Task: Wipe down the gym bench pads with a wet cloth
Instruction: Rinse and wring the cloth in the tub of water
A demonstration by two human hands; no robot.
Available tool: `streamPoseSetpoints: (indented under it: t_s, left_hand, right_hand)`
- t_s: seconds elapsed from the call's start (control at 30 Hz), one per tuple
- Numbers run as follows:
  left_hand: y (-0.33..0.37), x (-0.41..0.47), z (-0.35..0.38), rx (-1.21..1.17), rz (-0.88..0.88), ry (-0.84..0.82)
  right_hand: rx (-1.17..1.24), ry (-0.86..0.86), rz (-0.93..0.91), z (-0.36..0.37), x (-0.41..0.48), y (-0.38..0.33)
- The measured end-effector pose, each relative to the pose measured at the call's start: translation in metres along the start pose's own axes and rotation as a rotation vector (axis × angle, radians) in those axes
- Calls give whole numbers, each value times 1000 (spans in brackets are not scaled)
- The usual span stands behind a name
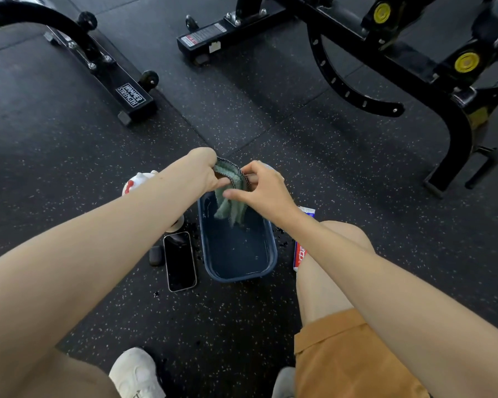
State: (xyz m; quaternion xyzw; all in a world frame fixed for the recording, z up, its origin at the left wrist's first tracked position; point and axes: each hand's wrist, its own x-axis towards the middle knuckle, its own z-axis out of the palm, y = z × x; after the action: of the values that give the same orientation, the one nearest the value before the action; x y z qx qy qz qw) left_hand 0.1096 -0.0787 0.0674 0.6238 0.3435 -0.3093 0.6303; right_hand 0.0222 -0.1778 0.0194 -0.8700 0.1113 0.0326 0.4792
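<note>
The black rubber floor [69,156], flecked with pale specks, fills the frame. Across the upper right stands a black steel bench frame [385,44] with yellow round caps, and a second black steel frame [121,81] with small wheels and a white label runs down the upper left. My orange shorts [342,354] show at the lower right and my white shoe [135,372] at the bottom edge.

Just below the middle sits a dark blue rectangular plastic basin [272,254] holding water, with wet splashes on the floor beside it. My two hands meet above its far end. My left hand [204,170] is closed round the top of the wet green cloth [227,208] with its dark stitched edge. My right hand [259,188] pinches the same cloth between thumb and forefinger, with the other fingers spread loosely. The cloth hangs from both hands down into the basin; I cannot tell whether its tips touch the water.

Left of the basin a black smartphone [180,261] lies flat, screen up. Beyond it, partly behind my left forearm, stands a white bottle with red marks [138,180]. A red, white and blue packet [299,254] lies just right of the basin, partly hidden by my leg. A small dark rounded case [156,255] rests against the phone's left edge.
</note>
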Motion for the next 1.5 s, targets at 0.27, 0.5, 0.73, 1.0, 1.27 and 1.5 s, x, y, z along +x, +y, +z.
streamPoseSetpoints:
  t_s: [0.27,0.5,0.73,1.0,1.27,1.5]
  left_hand:
    - [1,-2,-6,29,10,-68]
    - [9,11,-22,616,457,-18]
    - [23,10,-39,653,349,-369]
    - [24,17,-40,904,626,-147]
    - [7,0,-20,972,876,139]
    - [5,-4,-4,833,788,-78]
  right_hand:
    - [-171,109,-68,0,4,3]
    - [14,220,67,-24,8,-3]
    - [57,261,104,-30,21,-7]
    - [63,292,187,-36,26,-5]
    - [368,271,330,-35,31,-26]
    - [417,153,210,-26,33,-32]
